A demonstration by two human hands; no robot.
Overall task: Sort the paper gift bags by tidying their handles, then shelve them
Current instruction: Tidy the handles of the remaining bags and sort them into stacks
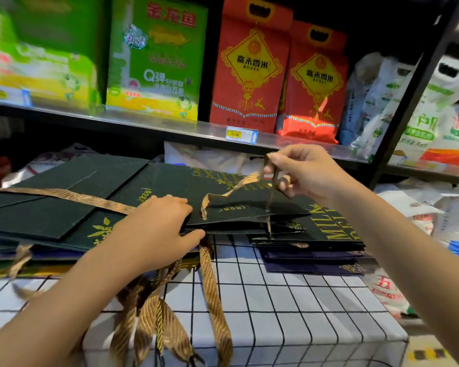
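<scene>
Top gift bag (231, 192): dark green, gold lettering, lying flat on a stack of like bags. Its long axis runs left to right across the view. The lettering reads upside down from the camera, and the bag's open mouth edge faces the near side, where the handle is attached.

Gold ribbon handle (239, 185): striped, twisted, rising from the bag's near edge up to the right hand. Its loop lifts clear of the bag face.

Right hand (300, 170): raised above the bag, wrist bent, thumb and forefinger pinching the ribbon at its top; the remaining fingers are curled loosely beneath. The forearm enters from the lower right.

Left hand (159, 223): laid palm down on the stack's near edge, fingers straight on the top face, thumb hooked under the edge of the upper bags. It presses rather than grips. The forearm enters from the lower left.

Stack of bags (51, 213): spread left, overlapping, with a second gold ribbon (64, 196) lying flat across it. A lower, separate pile (329, 239) sits to the right, partly under the top bag.

Loose ribbon handles (170, 313) hang over the near edge onto a white cloth with a black grid (302, 300).

Behind: a metal shelf (143, 123) holding green boxes (154, 56) and red rice bags (249, 70), with a price tag (241, 134) on its lip.
</scene>
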